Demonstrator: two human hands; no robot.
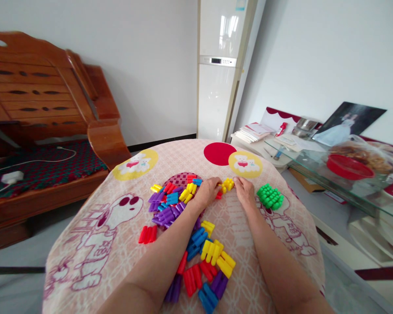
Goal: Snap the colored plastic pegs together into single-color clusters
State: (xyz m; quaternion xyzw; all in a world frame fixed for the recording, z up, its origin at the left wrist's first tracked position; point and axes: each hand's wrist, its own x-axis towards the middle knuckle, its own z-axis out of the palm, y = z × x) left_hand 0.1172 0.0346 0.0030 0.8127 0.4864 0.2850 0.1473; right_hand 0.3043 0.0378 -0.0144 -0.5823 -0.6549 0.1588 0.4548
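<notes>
My left hand (209, 191) reaches to the middle of the table, fingers curled against the left side of a small yellow block cluster (228, 185). My right hand (244, 190) presses the same cluster from the right with bent fingers. The knobbly yellow pieces stand close together between the two hands. A red block (219, 195) lies just below my left fingertips. To the right of my right hand sits a tight group of green blocks (270, 197). Left of my left hand is a mixed pile with purple blocks (168, 215), partly hidden by my forearm.
More loose blocks, including yellow blocks (212, 251) and red blocks (192, 280), lie between my forearms. A patterned cloth covers the round table (118, 266). At right is a glass shelf (314, 168) with a red bowl (349, 167); a wooden bench (52, 87) stands left.
</notes>
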